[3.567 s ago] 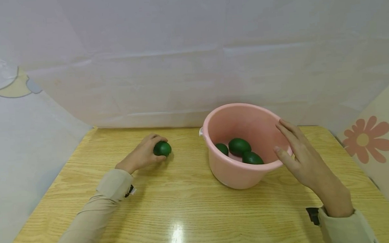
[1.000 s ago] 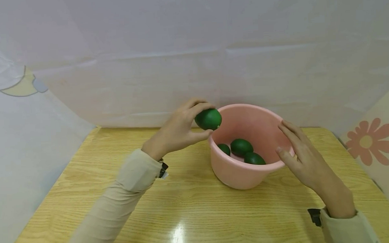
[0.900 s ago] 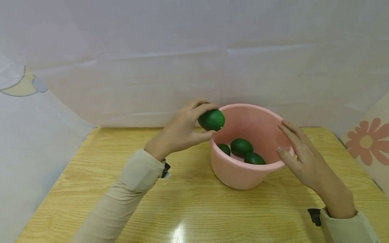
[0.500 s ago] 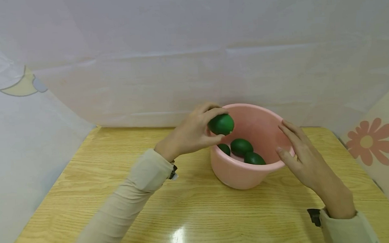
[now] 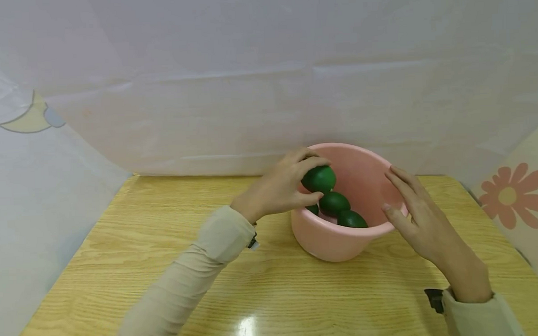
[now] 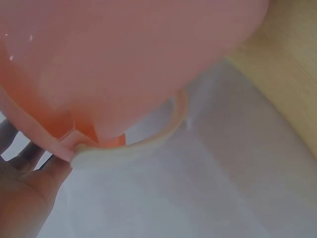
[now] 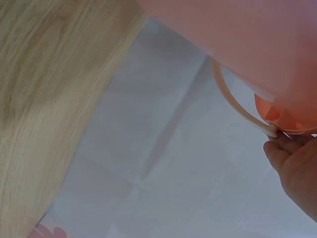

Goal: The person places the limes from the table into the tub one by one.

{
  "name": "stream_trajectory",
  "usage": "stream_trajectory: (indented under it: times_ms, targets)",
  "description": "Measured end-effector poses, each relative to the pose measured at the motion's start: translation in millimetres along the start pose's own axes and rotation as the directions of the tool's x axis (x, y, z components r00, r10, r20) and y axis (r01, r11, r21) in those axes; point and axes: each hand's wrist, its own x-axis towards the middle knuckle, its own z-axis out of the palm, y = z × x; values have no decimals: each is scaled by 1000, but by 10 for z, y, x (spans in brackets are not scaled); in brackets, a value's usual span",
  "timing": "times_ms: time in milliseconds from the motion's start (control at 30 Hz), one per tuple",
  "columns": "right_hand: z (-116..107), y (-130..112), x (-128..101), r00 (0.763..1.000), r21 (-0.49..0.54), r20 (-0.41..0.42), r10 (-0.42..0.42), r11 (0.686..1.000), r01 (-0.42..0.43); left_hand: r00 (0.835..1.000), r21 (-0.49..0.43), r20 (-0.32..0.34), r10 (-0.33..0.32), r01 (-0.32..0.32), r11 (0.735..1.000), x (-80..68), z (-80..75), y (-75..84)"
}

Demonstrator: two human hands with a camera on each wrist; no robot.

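Note:
A pink plastic bucket (image 5: 325,242) stands on the wooden table (image 5: 264,282), right of centre. My left hand (image 5: 282,187) reaches over its left rim and grips a dark green round fruit (image 5: 319,179) just inside the bucket. Three more green fruits (image 5: 334,204) lie at the bottom. My right hand (image 5: 415,213) rests with straight fingers against the bucket's right rim. The left wrist view shows the bucket's outer wall (image 6: 124,54) and its pale handle (image 6: 133,148) close up; the right wrist view shows the bucket (image 7: 247,34) and the palm's edge (image 7: 297,168).
White cloth sheets close in the table at the back and the left side. A panel with a pink flower (image 5: 507,194) stands at the right. The wooden top stretches to the left of and in front of the bucket.
My left hand picked the green fruit up from the table's left side, carried it right and lowered it over the rim into the bucket. The right hand stayed on the rim.

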Motion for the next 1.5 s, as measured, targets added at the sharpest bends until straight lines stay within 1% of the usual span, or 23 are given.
stream_trajectory:
  times_ms: [200, 367, 567, 733, 1067, 1500]
  targets:
    - [-1, -7, -1, 1000, -3, 1, -2, 1000, 2, 999, 2, 30, -16, 16, 1000, 45, 38, -1]
    - [-8, -11, -3, 1000, 4, -2, -5, 1000, 5, 998, -11, 64, -23, 24, 1000, 105, 46, 32]
    - [-10, -13, -7, 1000, 6, -3, -7, 1000, 7, 995, -19, 101, -10, 12, 1000, 189, 81, 63]
    - [-17, -11, -11, 1000, 4, -1, -4, 1000, 4, 991, -31, 133, -12, 16, 999, 218, 108, 69]
    - [-33, -4, -14, 1000, 4, -10, -14, 1000, 14, 989, -23, 146, -14, 17, 1000, 233, 130, 85]
    - [-44, 10, -24, 1000, -4, -6, -5, 1000, 5, 984, 9, 178, -14, 13, 1000, 244, 133, 119]
